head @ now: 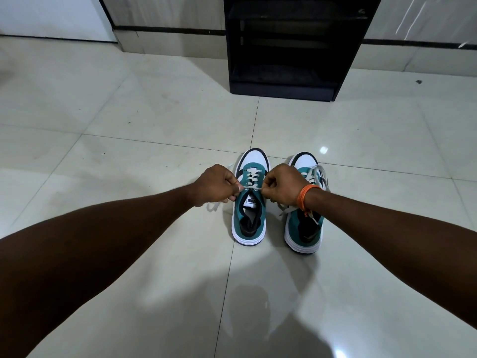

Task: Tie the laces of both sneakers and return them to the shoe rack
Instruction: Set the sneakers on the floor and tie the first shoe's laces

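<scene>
Two teal, white and black sneakers stand side by side on the floor, toes pointing away from me. My left hand (218, 184) and my right hand (281, 184) each pinch one end of the left sneaker's (249, 218) white lace (254, 189), pulled taut across the tongue. Loose lace ends trail below both fists. The right sneaker (305, 228) sits partly behind my right wrist, its laces lying loose over its side. An orange band circles my right wrist.
A black shoe rack (284, 85) with dark open shelves stands on the tiled floor (129, 151) straight ahead, beyond the sneakers. A wall with a dark skirting strip runs behind it. A small dark speck lies on the floor at far right.
</scene>
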